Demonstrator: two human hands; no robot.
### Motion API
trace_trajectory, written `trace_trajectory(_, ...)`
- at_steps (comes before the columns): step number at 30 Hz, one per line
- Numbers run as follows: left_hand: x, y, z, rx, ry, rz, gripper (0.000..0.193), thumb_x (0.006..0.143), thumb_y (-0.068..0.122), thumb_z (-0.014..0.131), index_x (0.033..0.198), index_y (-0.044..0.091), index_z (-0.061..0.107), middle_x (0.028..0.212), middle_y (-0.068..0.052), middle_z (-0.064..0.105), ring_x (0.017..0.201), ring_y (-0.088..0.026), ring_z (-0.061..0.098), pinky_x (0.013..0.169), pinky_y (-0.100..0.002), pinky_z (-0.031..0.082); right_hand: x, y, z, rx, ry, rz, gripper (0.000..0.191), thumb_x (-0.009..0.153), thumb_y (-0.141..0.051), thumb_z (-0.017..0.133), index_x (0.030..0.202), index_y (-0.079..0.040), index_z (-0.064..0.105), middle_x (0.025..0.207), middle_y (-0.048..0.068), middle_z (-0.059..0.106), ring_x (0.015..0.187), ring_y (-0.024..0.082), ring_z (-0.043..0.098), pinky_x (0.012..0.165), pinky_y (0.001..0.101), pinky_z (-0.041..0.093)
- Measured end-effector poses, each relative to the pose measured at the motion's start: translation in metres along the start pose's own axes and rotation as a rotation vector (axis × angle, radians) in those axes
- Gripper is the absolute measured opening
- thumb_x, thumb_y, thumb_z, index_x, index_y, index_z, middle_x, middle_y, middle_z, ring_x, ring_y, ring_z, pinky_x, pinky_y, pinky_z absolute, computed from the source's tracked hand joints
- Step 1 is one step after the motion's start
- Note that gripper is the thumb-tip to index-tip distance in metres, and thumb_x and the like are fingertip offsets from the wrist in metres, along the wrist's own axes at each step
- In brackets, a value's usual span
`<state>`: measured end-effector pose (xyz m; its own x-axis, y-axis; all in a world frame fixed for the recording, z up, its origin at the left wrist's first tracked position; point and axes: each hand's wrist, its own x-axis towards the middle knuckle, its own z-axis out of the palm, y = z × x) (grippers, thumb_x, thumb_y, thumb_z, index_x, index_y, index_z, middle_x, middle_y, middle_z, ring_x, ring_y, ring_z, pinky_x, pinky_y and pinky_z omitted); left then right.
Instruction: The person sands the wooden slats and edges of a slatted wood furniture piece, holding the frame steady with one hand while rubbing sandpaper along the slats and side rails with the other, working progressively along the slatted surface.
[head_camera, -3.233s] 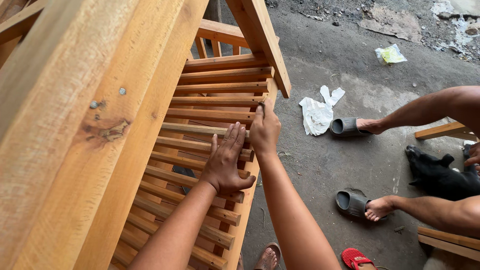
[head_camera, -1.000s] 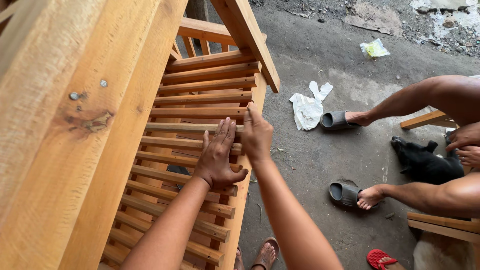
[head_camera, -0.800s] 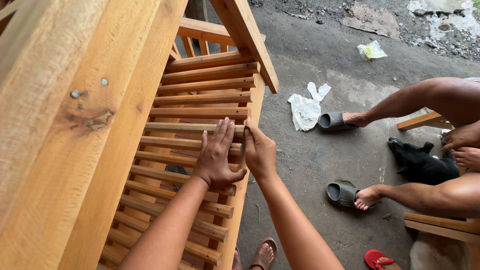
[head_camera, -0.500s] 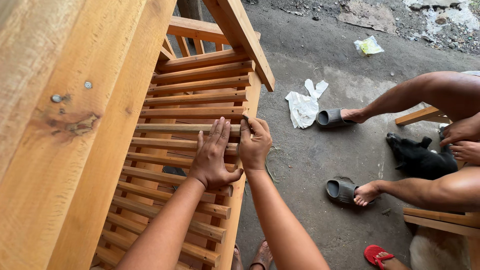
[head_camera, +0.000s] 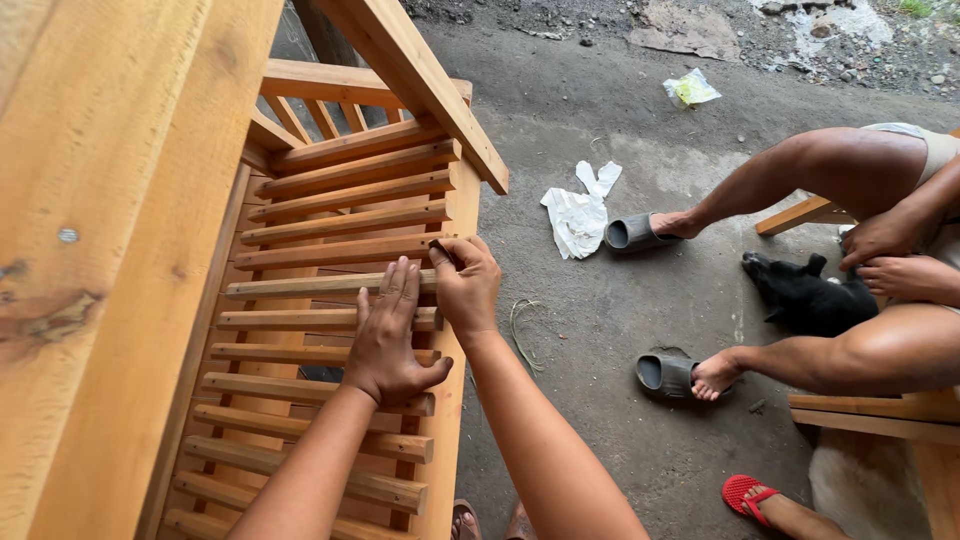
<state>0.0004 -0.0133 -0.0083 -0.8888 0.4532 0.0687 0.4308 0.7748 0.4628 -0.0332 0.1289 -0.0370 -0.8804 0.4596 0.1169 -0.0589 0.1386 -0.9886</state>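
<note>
A wooden slatted frame (head_camera: 300, 180), like a seat of a bench, fills the left half of the head view. My left hand (head_camera: 392, 335) lies flat with fingers spread across the middle slats (head_camera: 290, 287). My right hand (head_camera: 465, 285) curls over the right side rail (head_camera: 462, 195), its fingertips pinched at the end of one slat; I cannot tell whether a small object is between them.
A thick wooden beam (head_camera: 110, 240) runs along the left. Another person sits at right, legs (head_camera: 800, 180) stretched out, grey slippers (head_camera: 640, 235) on. A black animal (head_camera: 805, 295) lies between the legs. White crumpled plastic (head_camera: 578, 215) and a red sandal (head_camera: 750, 495) lie on the concrete ground.
Both my hands have slid down the slats toward me by one or two slats. The view has shifted slightly left and closer.
</note>
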Motion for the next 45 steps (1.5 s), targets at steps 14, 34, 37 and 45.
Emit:
trace_trajectory(14, 0.000, 0.006, -0.006, -0.020, -0.088, -0.070, 0.129, 0.059, 0.056, 0.077, 0.161, 0.008, 0.015, 0.168, -0.020, 0.018, 0.156, -0.035, 0.017, 0.119, -0.069, 0.009, 0.026, 0.020, 0.000, 0.070, -0.028, 0.006, 0.012, 0.093, -0.008, 0.076, 0.090, 0.003, 0.074, 0.081, 0.001, 0.063, 0.071, 0.007, 0.055, 0.064, 0.0245, 0.044)
trace_trajectory(34, 0.001, 0.005, -0.006, -0.002, -0.087, -0.070, 0.130, 0.058, 0.057, 0.076, 0.162, 0.009, 0.014, 0.170, -0.018, 0.015, 0.157, -0.033, 0.016, 0.120, -0.069, 0.010, 0.026, 0.022, -0.015, 0.019, -0.169, 0.004, 0.010, 0.092, -0.009, 0.076, 0.092, 0.001, 0.077, 0.078, 0.002, 0.061, 0.069, 0.007, 0.052, 0.061, 0.0251, 0.040)
trace_trajectory(37, 0.002, 0.005, -0.006, 0.033, -0.103, -0.079, 0.129, 0.059, 0.057, 0.075, 0.162, 0.010, 0.014, 0.170, -0.017, 0.015, 0.158, -0.032, 0.016, 0.121, -0.068, 0.010, 0.018, 0.026, -0.034, 0.096, -0.298, 0.053, 0.009, 0.092, -0.007, 0.075, 0.095, 0.001, 0.079, 0.083, 0.000, 0.064, 0.073, 0.006, 0.053, 0.064, 0.0237, 0.042)
trace_trajectory(45, 0.001, 0.006, -0.005, 0.040, -0.123, -0.076, 0.131, 0.060, 0.061, 0.075, 0.162, 0.010, 0.012, 0.170, -0.017, 0.014, 0.157, -0.032, 0.015, 0.120, -0.068, 0.009, -0.004, 0.008, -0.007, 0.118, 0.081, 0.031, 0.015, 0.095, -0.010, 0.072, 0.107, -0.002, 0.077, 0.099, 0.005, 0.078, 0.087, 0.009, 0.071, 0.081, 0.0251, 0.056)
